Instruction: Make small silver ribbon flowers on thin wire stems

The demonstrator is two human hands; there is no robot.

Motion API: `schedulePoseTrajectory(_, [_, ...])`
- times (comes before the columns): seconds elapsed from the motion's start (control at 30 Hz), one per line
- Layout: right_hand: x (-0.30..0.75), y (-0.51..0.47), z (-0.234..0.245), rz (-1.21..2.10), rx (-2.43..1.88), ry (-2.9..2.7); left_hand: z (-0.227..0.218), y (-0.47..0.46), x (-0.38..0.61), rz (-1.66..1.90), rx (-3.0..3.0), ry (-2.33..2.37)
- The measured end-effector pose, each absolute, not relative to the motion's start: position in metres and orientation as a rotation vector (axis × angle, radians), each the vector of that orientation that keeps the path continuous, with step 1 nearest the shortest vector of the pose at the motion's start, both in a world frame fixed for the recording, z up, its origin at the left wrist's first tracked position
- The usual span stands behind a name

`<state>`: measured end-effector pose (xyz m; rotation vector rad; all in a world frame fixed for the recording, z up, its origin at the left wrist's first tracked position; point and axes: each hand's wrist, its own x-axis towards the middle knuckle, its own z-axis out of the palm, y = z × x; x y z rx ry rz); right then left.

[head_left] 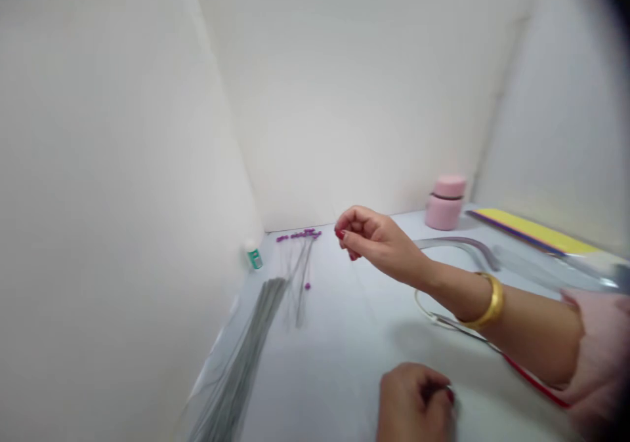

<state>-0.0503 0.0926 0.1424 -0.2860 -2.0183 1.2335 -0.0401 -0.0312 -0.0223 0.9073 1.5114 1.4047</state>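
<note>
**A pinch in mid-air over the white bench (344, 370)**

And here we are in a tight corner, white walls (344, 101) rising on all sides and the pale bench running back to meet them. Along the left wall lies a long bundle of thin grey wires (236, 357), fanning out toward the back and blurring at the near end. Just beyond it, a loose spray of thin stems topped with magenta beads (300, 235) sits near the back wall, the bead heads clustered at the far end, and one lone bead (307, 286) rests lower down among the stems.

The right hand (374, 242) is out in front, just short of those beads, thumb and red-nailed fingers drawn together in a pinch; if anything is in that pinch, it is too fine to make out. A gold bangle (489, 301) circles the forearm, with a pink sleeve (600, 357) at the frame's edge. Down low, the left hand (416, 406) is curled, cut off by the bottom of the view, and there's no telling whether it holds anything.

Under the right forearm run a thin silver wire loop (426, 311) and a red strip (536, 383). Further back stand a lidded pink jar (443, 202), a curved grey strip (457, 244) and a stack of yellow and blue card (531, 232). Over in the far left corner, a small bottle with a green label (254, 257).
</note>
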Motion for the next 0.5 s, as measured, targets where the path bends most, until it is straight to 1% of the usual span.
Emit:
schedulePoseTrajectory(0.1, [0.01,0.107,0.125,1.315,-0.558,-1.855,-0.025,-0.02,-0.037,1.443,0.891,1.469])
schedulePoseTrajectory(0.2, [0.06,0.105,0.095,1.569,-0.83,-1.811,-0.023,-0.012,-0.04,1.558,0.634,1.25])
schedulePoseTrajectory(0.27, [0.082,0.097,0.074,1.684,-0.971,-1.819,-0.019,-0.01,-0.042,1.583,0.521,1.192])
schedulePoseTrajectory(0.4, [0.106,0.075,0.041,1.88,-1.061,-1.926,-0.005,-0.011,-0.049,1.588,0.399,1.176])
schedulePoseTrajectory(0.5, [0.113,0.063,0.027,1.974,-1.057,-2.013,0.005,-0.013,-0.057,1.601,0.329,1.131])
